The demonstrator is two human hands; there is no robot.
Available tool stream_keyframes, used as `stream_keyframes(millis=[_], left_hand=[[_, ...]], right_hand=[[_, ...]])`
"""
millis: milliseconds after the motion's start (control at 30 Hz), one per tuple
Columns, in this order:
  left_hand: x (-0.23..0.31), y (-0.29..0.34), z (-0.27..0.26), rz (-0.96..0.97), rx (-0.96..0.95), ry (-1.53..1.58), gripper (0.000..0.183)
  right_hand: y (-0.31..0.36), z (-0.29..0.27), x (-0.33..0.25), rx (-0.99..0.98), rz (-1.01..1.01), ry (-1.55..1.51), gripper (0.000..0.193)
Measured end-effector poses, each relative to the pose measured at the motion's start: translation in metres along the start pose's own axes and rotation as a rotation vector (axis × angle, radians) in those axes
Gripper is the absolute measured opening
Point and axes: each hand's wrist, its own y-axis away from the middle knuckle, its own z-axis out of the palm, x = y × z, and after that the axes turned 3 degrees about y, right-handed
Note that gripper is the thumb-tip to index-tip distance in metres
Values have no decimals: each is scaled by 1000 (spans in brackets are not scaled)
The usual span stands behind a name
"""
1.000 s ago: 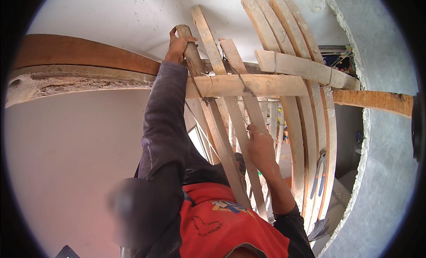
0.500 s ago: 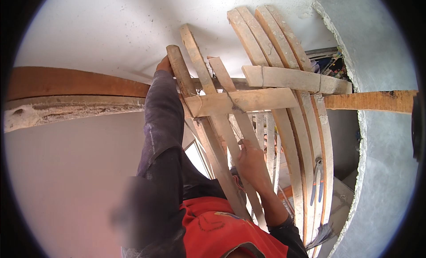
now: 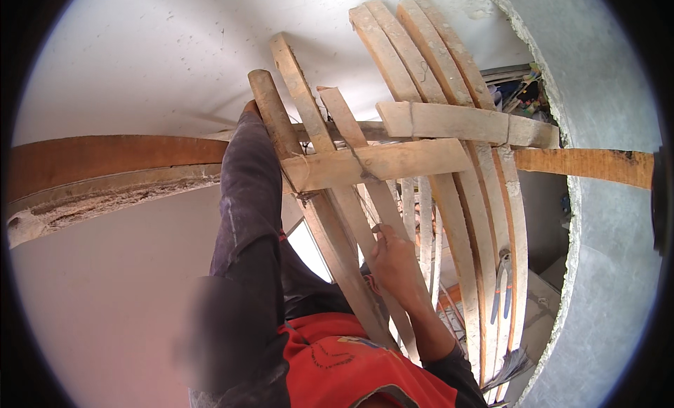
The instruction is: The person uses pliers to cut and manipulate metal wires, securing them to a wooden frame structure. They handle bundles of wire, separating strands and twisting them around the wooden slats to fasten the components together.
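My left arm reaches up along the left side of a rough wooden post (image 3: 270,106). Only part of my left hand (image 3: 250,109) shows, against the post near its top; its fingers are hidden. Lower down, my right hand (image 3: 393,257) is closed round a narrow wooden slat (image 3: 386,201) that leans upward. A short crosspiece board (image 3: 386,162) lies over the post and slats, with dark tie wire (image 3: 366,170) wound where it crosses the slat. Long planks (image 3: 463,225) stand to the right, and a second crosspiece (image 3: 470,123) is tied over them.
Pliers (image 3: 501,288) with dark and orange handles hang on the right-hand planks. Strands of dark wire (image 3: 512,369) stick out below them. A reddish beam (image 3: 126,159) runs at the left, another beam (image 3: 590,166) at the right. A rough-edged grey wall (image 3: 611,267) closes the right side.
The post's top and my left hand sit slightly farther left in view, and the left beam appears lower. My right hand keeps its place on the slat.
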Motion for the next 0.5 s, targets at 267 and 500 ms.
stream_keyframes(millis=[267,500], left_hand=[[17,-17,-6,-107,-193,-91,52],[49,-29,13,69,-133,-274,37]], right_hand=[[0,-3,-1,-49,14,-26,24],[34,-15,30,22,-162,-6,26]])
